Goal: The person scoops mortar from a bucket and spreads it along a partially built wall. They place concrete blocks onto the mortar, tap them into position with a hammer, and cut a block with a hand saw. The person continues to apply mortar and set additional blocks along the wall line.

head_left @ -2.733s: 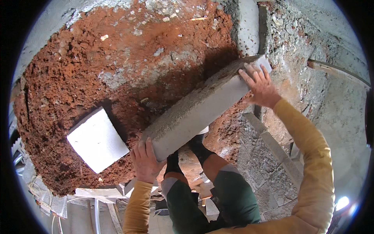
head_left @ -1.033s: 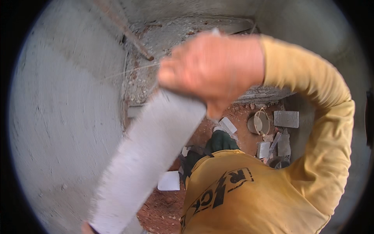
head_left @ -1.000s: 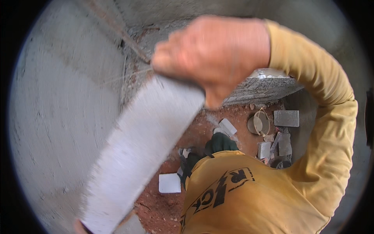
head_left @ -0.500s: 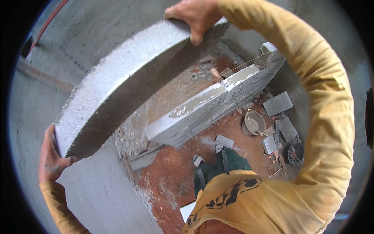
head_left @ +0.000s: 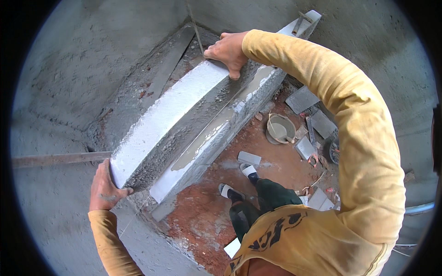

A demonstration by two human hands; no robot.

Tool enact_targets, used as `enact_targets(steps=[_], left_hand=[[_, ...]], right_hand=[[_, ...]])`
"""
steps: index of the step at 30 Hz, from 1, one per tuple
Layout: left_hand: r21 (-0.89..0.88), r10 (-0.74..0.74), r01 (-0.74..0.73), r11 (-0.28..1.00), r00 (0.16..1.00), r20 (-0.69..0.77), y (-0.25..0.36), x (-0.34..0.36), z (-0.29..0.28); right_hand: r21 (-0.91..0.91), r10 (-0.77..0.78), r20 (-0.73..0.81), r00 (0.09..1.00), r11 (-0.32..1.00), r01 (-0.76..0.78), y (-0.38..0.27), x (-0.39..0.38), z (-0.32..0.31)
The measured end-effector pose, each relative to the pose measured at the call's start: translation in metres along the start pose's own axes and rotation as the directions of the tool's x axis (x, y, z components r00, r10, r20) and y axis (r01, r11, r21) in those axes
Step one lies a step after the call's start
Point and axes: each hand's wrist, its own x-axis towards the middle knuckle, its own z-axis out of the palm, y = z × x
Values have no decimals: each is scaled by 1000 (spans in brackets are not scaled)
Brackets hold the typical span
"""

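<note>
Head view, looking down: a person in a yellow long-sleeved shirt (head_left: 317, 234) grasps a long pale grey block (head_left: 159, 124) by its two ends. The left hand (head_left: 105, 188) grips the near left end, thumb at the lower corner. The right hand (head_left: 228, 51) grips the far right end, fingers over the edge and thumb against the side. The block slants from near left to far right, along the left side of a low wall (head_left: 232, 126) topped with wet grey mortar (head_left: 195, 152); whether block and wall touch cannot be told. To the right of the wall is red soil (head_left: 198, 225), where the person stands in sandals (head_left: 226, 190). A small block (head_left: 249, 158) lies just beyond the feet. Farther right stands a bucket (head_left: 281, 128), with a grey slab (head_left: 302, 100) near it. At the left, a wooden bar (head_left: 62, 159) reaches close to the left hand.
</note>
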Motion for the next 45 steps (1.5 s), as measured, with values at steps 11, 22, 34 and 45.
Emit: enact_targets(steps=[11,22,34,45], left_hand=[[8,18,-19,1000,998,66,89,36,45],[56,28,-32,998,997,77,131,50,63],[30,129,-128,991,992,-12,125,52,85],[17,250,-250,968,965,-80,122,55,89]], right_hand=[[-26,-26,54,998,999,27,74,-20,65],[-93,-103,-24,994,991,100,119,-17,101],[-75,-96,33,995,992,99,125,-20,100],[176,-152,-394,907,956,236,27,-24,113]])
